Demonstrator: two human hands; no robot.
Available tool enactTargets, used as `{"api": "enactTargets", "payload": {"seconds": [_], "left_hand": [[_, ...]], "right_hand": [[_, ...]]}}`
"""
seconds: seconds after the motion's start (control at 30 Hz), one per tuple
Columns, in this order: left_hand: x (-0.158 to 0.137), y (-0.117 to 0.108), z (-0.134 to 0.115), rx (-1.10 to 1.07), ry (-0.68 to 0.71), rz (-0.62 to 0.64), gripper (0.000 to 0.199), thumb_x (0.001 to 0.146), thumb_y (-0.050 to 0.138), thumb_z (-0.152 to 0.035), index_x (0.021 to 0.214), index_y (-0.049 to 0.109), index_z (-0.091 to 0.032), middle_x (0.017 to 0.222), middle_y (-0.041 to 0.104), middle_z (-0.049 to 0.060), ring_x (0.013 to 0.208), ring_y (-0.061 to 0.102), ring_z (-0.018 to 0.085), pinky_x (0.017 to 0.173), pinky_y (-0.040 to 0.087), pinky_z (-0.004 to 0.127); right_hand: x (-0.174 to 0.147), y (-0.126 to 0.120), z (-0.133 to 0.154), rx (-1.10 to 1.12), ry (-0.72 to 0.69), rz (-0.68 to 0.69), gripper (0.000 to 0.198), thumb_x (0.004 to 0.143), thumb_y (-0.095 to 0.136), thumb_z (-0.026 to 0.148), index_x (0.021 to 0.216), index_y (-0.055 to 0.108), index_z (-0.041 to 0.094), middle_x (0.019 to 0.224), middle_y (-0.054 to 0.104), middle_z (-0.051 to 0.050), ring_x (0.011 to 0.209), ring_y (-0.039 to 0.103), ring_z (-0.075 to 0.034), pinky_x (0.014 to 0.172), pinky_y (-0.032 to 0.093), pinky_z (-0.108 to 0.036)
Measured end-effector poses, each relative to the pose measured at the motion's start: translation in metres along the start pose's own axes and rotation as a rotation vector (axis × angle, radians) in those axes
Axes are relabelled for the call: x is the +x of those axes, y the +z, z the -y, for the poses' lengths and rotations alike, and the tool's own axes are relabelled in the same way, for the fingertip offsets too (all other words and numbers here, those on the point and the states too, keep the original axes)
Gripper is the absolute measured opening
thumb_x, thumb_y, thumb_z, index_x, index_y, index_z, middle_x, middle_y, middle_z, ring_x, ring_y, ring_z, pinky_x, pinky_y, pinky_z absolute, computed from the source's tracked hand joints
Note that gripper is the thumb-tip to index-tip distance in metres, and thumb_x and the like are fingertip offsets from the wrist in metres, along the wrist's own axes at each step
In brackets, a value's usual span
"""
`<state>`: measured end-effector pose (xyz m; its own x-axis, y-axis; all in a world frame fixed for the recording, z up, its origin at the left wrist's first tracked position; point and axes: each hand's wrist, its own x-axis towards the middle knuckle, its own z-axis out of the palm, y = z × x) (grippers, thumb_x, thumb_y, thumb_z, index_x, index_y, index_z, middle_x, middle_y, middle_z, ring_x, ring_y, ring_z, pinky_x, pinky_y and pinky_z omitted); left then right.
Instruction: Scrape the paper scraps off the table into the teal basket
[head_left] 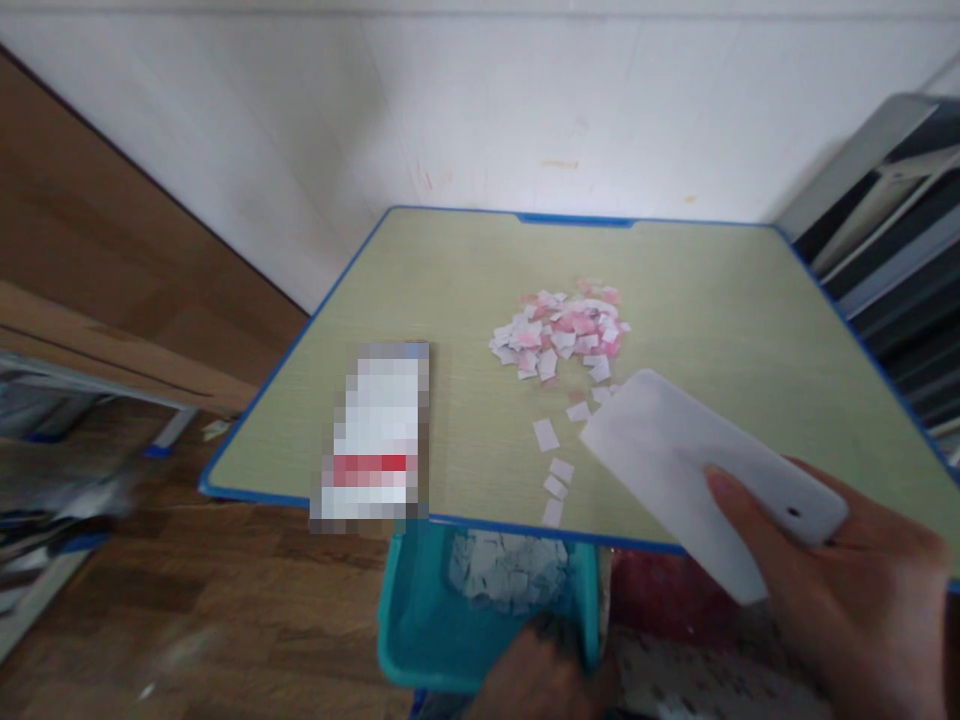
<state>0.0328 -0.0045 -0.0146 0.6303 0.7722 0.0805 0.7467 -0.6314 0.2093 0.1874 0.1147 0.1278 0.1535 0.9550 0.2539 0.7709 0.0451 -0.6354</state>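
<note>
My right hand (840, 590) is closed around a flat white plastic scraper (675, 450) with a small hole near its held end, thumb on top. The scraper's far edge is over the table, beside loose paper squares (556, 487). Beyond it lies a heap of small pink and white paper pieces (566, 325). At the bottom, my left hand (536, 675) is at the near right part of a teal plastic basin (390, 620); its fingers are dark and blurred, so their grip is unclear. Inside the basin lie many white paper squares (510, 568).
The pale green table (450, 260) has a blue edge and stands against a white wall. On its left lies a pixelated rectangular object (379, 420). Grey frames or panels (892, 210) lean at the right. Below are a wooden floor (247, 600) and speckled cloth.
</note>
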Motion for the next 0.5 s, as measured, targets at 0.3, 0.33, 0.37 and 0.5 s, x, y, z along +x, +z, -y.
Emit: {"api": "enactTargets", "payload": {"seconds": [0.3, 0.33, 0.37, 0.5], "left_hand": [[0.0, -0.004, 0.0, -0.062, -0.017, 0.054, 0.02, 0.076, 0.066, -0.022, 0.093, 0.055, -0.023, 0.061, 0.06, -0.003, 0.046, 0.051, 0.019, 0.04, 0.031, 0.031], [0.0, -0.003, 0.0, -0.069, -0.013, 0.077, 0.021, 0.077, 0.065, -0.023, 0.096, 0.055, -0.023, 0.063, 0.061, -0.003, 0.047, 0.051, 0.019, 0.04, 0.032, 0.031], [0.0, -0.001, 0.001, -0.075, -0.005, 0.1, 0.022, 0.079, 0.064, -0.024, 0.099, 0.054, -0.023, 0.064, 0.062, -0.003, 0.048, 0.052, 0.019, 0.041, 0.032, 0.031], [0.0, 0.002, 0.001, -0.072, 0.015, 0.116, 0.018, 0.081, 0.062, -0.025, 0.097, 0.053, -0.022, 0.064, 0.061, -0.003, 0.05, 0.053, 0.019, 0.043, 0.031, 0.03]], "right_hand": [[-0.014, -0.005, 0.008, -0.143, -0.012, -0.074, 0.028, 0.08, 0.056, 0.042, 0.084, 0.071, 0.018, 0.063, 0.071, -0.004, 0.056, 0.067, -0.021, 0.05, 0.049, -0.029], [-0.015, 0.001, 0.012, -0.101, -0.02, -0.066, 0.025, 0.08, 0.056, 0.038, 0.082, 0.071, 0.019, 0.063, 0.071, -0.003, 0.053, 0.066, -0.019, 0.049, 0.048, -0.027], [-0.015, 0.006, 0.016, -0.062, -0.018, -0.057, 0.022, 0.08, 0.056, 0.036, 0.08, 0.071, 0.019, 0.061, 0.07, -0.002, 0.05, 0.064, -0.017, 0.047, 0.047, -0.025], [-0.014, 0.018, 0.016, -0.001, 0.008, -0.035, 0.02, 0.08, 0.057, 0.034, 0.076, 0.07, 0.019, 0.054, 0.067, 0.001, 0.043, 0.06, -0.015, 0.042, 0.045, -0.023]]}}
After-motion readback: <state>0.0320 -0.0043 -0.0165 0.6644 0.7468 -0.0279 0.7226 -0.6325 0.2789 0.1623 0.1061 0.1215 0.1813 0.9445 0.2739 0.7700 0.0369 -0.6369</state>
